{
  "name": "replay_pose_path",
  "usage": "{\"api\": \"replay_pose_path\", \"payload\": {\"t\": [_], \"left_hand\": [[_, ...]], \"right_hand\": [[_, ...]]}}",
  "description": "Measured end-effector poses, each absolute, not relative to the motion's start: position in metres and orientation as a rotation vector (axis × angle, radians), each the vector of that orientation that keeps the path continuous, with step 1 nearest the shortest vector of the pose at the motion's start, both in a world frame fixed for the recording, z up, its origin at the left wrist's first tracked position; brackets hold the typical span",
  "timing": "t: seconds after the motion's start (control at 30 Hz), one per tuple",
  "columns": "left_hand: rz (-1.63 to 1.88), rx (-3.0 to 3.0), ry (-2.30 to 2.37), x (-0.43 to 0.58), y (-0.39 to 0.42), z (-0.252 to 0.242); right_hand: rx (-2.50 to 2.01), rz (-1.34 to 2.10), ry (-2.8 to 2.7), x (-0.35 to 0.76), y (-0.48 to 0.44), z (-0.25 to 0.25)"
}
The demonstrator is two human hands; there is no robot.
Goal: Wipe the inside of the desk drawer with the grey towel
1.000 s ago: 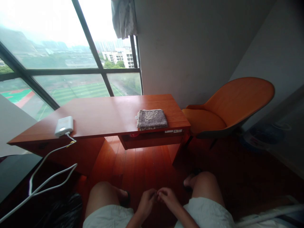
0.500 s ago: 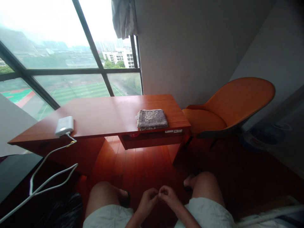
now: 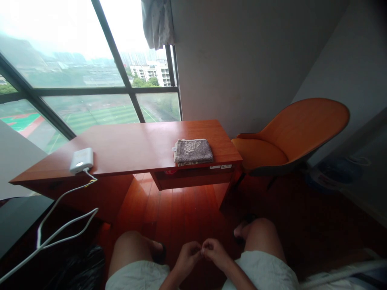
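My left hand and my right hand meet fingertip to fingertip between my knees, above the floor. Both are closed with bent fingers, and whatever they may hold is too small or hidden to make out. Beyond them, on the reddish wooden desk, lies a folded grey-brown towel with a pale pattern and a small white tag. Neither hand touches the towel or the desk.
A white box-shaped device sits at the desk's left front edge, with a white cable hanging from it. An orange chair stands right of the desk. A black plastic bag lies at lower left, and a large water bottle stands far right.
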State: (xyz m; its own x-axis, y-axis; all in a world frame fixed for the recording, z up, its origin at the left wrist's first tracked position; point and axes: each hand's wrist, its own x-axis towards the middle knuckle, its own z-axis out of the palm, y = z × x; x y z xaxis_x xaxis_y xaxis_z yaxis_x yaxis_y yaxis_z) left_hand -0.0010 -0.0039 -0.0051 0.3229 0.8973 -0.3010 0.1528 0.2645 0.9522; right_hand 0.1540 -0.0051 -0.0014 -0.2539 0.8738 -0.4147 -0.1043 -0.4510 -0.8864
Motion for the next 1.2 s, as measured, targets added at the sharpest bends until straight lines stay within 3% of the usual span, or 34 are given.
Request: {"api": "replay_pose_path", "payload": {"t": [1.2], "left_hand": [[0.710, 1.245, 1.138, 0.005, -0.003, 0.015]], "right_hand": [[-1.351, 1.864, -0.929, 0.153, -0.002, -0.012]]}}
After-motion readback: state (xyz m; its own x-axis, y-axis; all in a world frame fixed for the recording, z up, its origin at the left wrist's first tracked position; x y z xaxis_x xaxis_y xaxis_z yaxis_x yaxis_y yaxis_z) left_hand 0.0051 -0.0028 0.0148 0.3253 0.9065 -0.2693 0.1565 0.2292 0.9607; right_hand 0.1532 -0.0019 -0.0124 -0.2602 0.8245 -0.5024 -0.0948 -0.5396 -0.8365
